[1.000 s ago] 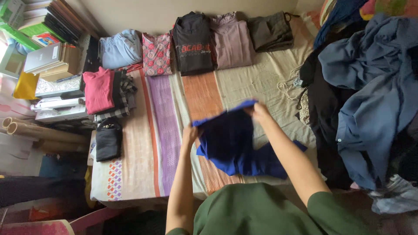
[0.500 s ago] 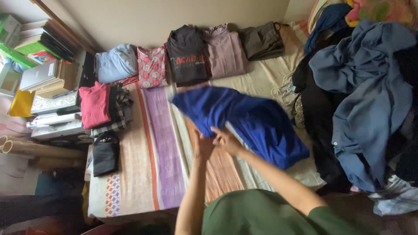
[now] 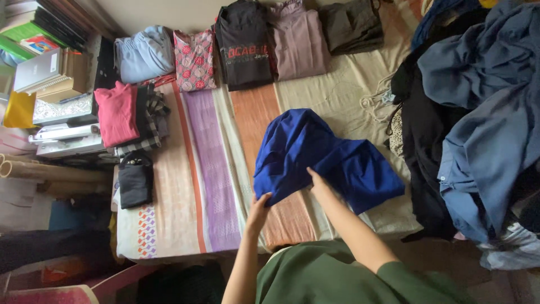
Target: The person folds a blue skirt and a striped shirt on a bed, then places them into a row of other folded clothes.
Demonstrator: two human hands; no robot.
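I see the garment [image 3: 326, 160] lying on the bed [image 3: 337, 95], near its front edge. Folded clothes [image 3: 247, 48] line the far edge. A clothes heap [image 3: 478, 112] lies right, books [image 3: 50, 84] left.

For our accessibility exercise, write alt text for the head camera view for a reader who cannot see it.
Seen from above, a person's left hand and right hand grip a crumpled blue garment over a bed with a striped sheet. Folded clothes line the far edge, and a heap of dark and blue clothes lies at the right.
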